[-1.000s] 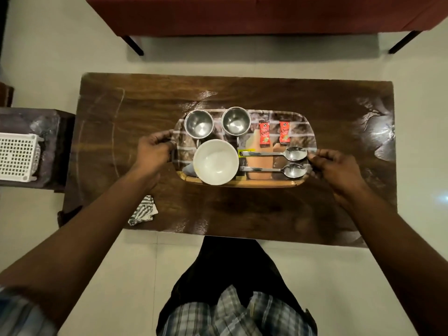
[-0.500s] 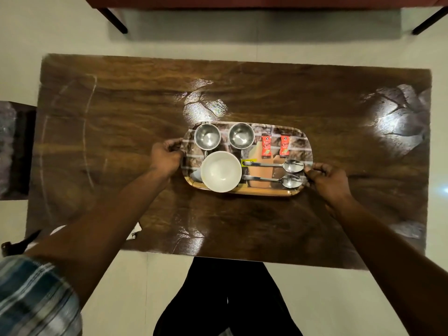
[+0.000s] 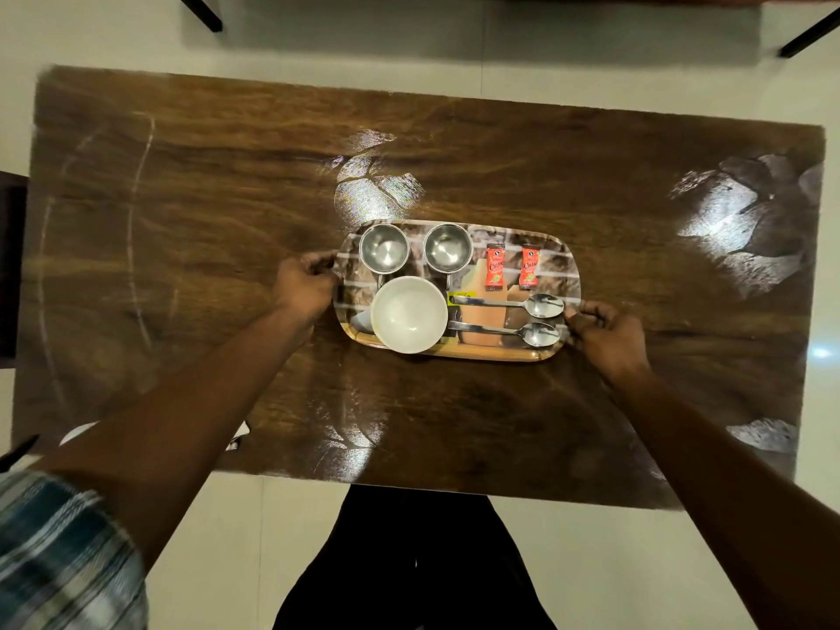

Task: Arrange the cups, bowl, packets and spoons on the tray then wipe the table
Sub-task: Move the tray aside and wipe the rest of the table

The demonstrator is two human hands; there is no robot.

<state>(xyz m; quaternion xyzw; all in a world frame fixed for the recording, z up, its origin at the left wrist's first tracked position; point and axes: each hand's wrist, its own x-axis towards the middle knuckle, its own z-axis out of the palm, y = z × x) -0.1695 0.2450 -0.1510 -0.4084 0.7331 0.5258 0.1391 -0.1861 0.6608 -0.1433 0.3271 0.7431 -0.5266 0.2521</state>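
A patterned oval tray (image 3: 554,261) sits on the dark wooden table (image 3: 227,220). On it stand two steel cups (image 3: 384,247) (image 3: 447,247) at the back, a white bowl (image 3: 409,313) at the front left, two red packets (image 3: 494,267) (image 3: 529,266) and two spoons (image 3: 509,303) (image 3: 504,331) lying side by side. My left hand (image 3: 304,284) grips the tray's left end. My right hand (image 3: 607,336) grips its right end.
A striped cloth (image 3: 234,441) peeks out from under my left forearm near the table's front edge. Pale smear marks arc across the table's left part. Dark furniture legs (image 3: 204,11) stand on the floor beyond the table. A dark side unit (image 3: 9,266) borders the left edge.
The tray now lies farther from the table's front edge, with both hands still on its ends. The view has risen, and the white basket and the sofa have left the frame.
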